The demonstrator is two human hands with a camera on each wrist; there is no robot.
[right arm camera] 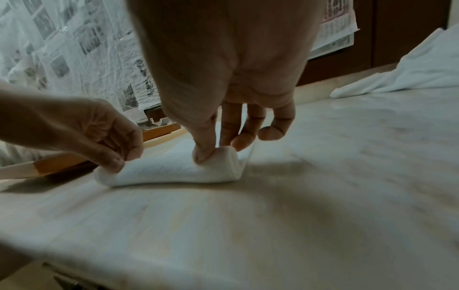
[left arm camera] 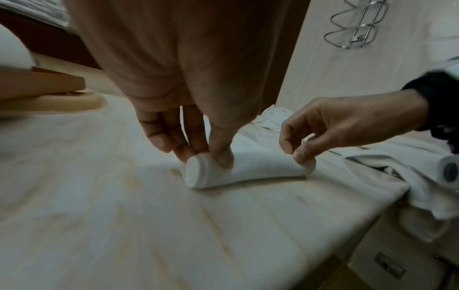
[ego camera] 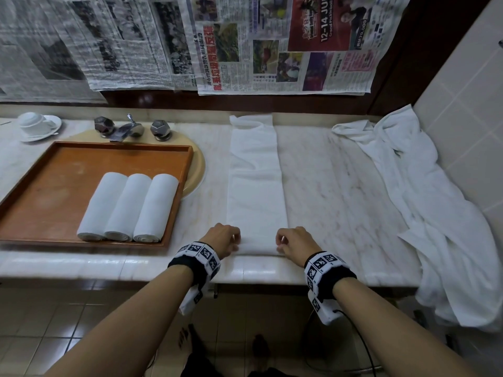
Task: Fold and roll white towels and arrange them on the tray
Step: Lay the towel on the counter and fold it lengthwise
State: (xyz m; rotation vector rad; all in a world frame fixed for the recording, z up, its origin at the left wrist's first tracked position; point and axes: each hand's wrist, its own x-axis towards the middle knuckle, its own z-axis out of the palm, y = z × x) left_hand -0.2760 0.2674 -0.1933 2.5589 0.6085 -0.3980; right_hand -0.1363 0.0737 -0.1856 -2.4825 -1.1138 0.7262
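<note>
A white towel [ego camera: 255, 180], folded into a long strip, lies on the marble counter and runs away from me. Its near end is rolled into a small tight roll [left arm camera: 243, 170] close to the counter's front edge. My left hand [ego camera: 227, 239] pinches the roll's left end, thumb on top and fingers behind [left arm camera: 198, 155]. My right hand [ego camera: 292, 242] pinches the right end the same way [right arm camera: 216, 155]. Three rolled white towels [ego camera: 128, 208] lie side by side on the wooden tray [ego camera: 54, 170] to the left.
A heap of loose white towels [ego camera: 424, 191] covers the counter's right end and hangs over its edge. Behind the tray are a tap [ego camera: 128, 129] and a cup on a saucer [ego camera: 38, 125]. Newspaper sheets [ego camera: 245, 44] cover the wall behind.
</note>
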